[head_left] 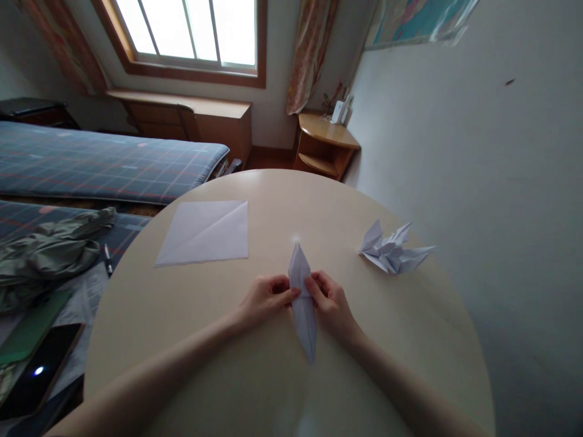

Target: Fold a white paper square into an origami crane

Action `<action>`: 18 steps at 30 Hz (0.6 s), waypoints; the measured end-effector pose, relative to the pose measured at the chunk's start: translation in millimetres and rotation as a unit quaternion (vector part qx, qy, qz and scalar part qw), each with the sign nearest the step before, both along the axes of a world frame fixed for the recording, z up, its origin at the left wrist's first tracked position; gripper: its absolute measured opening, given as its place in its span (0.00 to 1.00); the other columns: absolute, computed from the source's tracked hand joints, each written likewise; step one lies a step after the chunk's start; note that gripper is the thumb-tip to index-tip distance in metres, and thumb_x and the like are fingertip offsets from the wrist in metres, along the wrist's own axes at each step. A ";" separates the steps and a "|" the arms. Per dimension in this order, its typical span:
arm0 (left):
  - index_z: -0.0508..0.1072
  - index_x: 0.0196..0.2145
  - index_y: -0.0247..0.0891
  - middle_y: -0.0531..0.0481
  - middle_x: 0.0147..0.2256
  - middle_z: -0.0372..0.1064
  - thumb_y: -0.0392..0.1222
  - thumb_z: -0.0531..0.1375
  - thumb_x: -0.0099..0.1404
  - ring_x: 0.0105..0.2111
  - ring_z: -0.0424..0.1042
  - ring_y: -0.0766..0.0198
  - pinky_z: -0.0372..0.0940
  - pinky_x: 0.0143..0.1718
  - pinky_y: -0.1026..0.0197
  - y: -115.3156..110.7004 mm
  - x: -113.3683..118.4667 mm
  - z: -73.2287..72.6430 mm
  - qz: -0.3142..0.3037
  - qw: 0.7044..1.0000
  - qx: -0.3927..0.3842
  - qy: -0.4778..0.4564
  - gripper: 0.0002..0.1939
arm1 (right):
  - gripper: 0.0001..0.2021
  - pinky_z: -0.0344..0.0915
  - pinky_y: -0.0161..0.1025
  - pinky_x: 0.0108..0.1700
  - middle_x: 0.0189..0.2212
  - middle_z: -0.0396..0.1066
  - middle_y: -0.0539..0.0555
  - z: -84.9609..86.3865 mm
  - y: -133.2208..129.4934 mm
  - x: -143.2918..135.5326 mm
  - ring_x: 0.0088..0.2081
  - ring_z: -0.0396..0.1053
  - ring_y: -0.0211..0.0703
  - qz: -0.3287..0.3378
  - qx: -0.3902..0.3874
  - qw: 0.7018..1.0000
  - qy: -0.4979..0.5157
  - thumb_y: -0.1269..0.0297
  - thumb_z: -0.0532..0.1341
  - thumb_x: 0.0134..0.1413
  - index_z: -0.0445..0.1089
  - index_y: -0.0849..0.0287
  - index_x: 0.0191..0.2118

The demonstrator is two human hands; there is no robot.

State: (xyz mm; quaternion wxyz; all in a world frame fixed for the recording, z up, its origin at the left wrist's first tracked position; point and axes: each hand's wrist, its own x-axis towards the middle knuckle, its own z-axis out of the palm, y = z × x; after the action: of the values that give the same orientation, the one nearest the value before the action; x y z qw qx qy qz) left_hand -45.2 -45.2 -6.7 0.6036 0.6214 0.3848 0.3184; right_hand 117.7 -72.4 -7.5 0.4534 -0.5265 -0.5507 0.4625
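Note:
A long, narrow folded white paper [304,315] with pointed ends is held upright in view over the middle of the round table [204,388]. My left hand [269,296] pinches its left edge, thumb on the front face. On the opposite edge, my right hand [331,301] grips it between thumb and curled fingers. To the left lies a flat white sheet [207,233] with a diagonal crease. Several folded paper shapes [394,250] with pointed tips sit in a cluster on the right side of the table.
A bed with plaid bedding [104,164] stands beyond the table at left. Nearer are a grey-green cloth [54,249], a pen [108,259], a green item [34,328] and a black phone [40,370]. A white wall [514,200] borders the right side.

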 end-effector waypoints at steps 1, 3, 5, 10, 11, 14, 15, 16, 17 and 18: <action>0.68 0.24 0.32 0.53 0.21 0.63 0.52 0.59 0.57 0.23 0.62 0.69 0.55 0.24 0.67 0.3 -0.7 0.8 0.001 1.000 -0.006 -0.009 0.18 | 0.18 0.54 0.32 0.22 0.21 0.63 0.49 1.7 0.1 0.7 0.23 0.58 0.36 0.010 -0.002 1.000 -0.011 0.49 0.56 0.52 0.66 0.61 0.29; 0.69 0.26 0.31 0.53 0.21 0.63 0.53 0.60 0.56 0.23 0.63 0.69 0.56 0.25 0.67 1.0 -1.9 1.7 -0.001 1.000 -0.016 -0.025 0.18 | 0.19 0.53 0.32 0.21 0.18 0.61 0.48 4.3 0.7 2.0 0.21 0.56 0.35 0.023 -0.011 0.999 -0.030 0.48 0.57 0.51 0.65 0.61 0.25; 0.69 0.26 0.31 0.53 0.21 0.63 0.53 0.60 0.56 0.22 0.63 0.69 0.55 0.24 0.67 1.7 -2.5 1.8 -0.008 0.999 -0.022 -0.032 0.18 | 0.19 0.52 0.32 0.21 0.17 0.60 0.47 4.7 1.4 2.9 0.21 0.55 0.34 0.027 -0.019 0.999 -0.028 0.48 0.59 0.48 0.65 0.61 0.22; 0.68 0.23 0.32 0.53 0.19 0.63 0.55 0.60 0.54 0.21 0.61 0.70 0.54 0.23 0.68 1.5 -1.5 1.0 -0.009 0.999 -0.025 -0.034 0.20 | 0.18 0.51 0.33 0.21 0.18 0.63 0.48 -0.6 0.6 2.3 0.21 0.55 0.34 0.006 -0.022 0.999 0.024 0.49 0.62 0.45 0.67 0.61 0.22; 0.67 0.23 0.32 0.53 0.19 0.63 0.56 0.60 0.55 0.20 0.61 0.70 0.54 0.22 0.68 1.1 -1.2 1.2 -0.004 0.999 -0.023 -0.034 0.21 | 0.18 0.50 0.33 0.21 0.18 0.62 0.48 -1.5 -0.1 2.0 0.20 0.55 0.34 0.004 -0.024 0.999 0.032 0.49 0.62 0.45 0.67 0.61 0.22; 0.66 0.22 0.33 0.54 0.18 0.62 0.58 0.57 0.57 0.20 0.60 0.70 0.53 0.22 0.68 0.0 -0.2 1.8 0.003 0.999 -0.013 -0.035 0.22 | 0.18 0.49 0.33 0.20 0.16 0.58 0.47 -2.2 -2.9 2.0 0.19 0.53 0.33 0.008 -0.031 0.999 0.034 0.49 0.60 0.48 0.66 0.60 0.22; 0.66 0.22 0.33 0.54 0.18 0.62 0.58 0.56 0.58 0.20 0.60 0.70 0.53 0.22 0.67 0.0 0.1 1.7 0.005 0.999 -0.009 -0.037 0.23 | 0.18 0.49 0.33 0.20 0.16 0.57 0.46 -1.7 -4.1 2.2 0.19 0.52 0.33 0.012 -0.029 0.999 0.029 0.49 0.59 0.49 0.65 0.60 0.22; 0.66 0.22 0.33 0.54 0.19 0.61 0.58 0.55 0.59 0.20 0.60 0.70 0.54 0.22 0.67 0.1 0.4 1.3 0.009 0.999 -0.003 -0.038 0.22 | 0.18 0.48 0.33 0.19 0.16 0.56 0.46 -0.9 -5.4 2.4 0.19 0.52 0.34 0.017 -0.021 0.999 0.024 0.49 0.58 0.50 0.64 0.59 0.23; 0.66 0.22 0.34 0.54 0.19 0.60 0.57 0.55 0.59 0.21 0.60 0.70 0.54 0.23 0.67 0.5 0.7 0.6 0.016 0.999 0.003 -0.037 0.22 | 0.17 0.49 0.33 0.20 0.16 0.56 0.45 0.3 -6.8 2.5 0.19 0.52 0.34 0.024 -0.008 1.000 0.015 0.49 0.57 0.51 0.63 0.58 0.23; 0.66 0.22 0.34 0.55 0.20 0.60 0.55 0.55 0.60 0.22 0.60 0.70 0.55 0.24 0.67 1.0 1.1 -0.3 0.029 0.999 0.011 -0.035 0.21 | 0.16 0.49 0.33 0.20 0.17 0.56 0.45 1.8 -8.4 2.4 0.19 0.53 0.34 0.030 0.011 0.999 0.003 0.50 0.57 0.51 0.62 0.58 0.24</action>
State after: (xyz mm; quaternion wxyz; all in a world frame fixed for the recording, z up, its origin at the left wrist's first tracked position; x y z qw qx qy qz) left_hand -44.1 -44.3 -7.0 0.6000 0.6053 0.3781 0.3615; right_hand 120.1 -80.7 -5.7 0.4463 -0.5032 -0.5702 0.4716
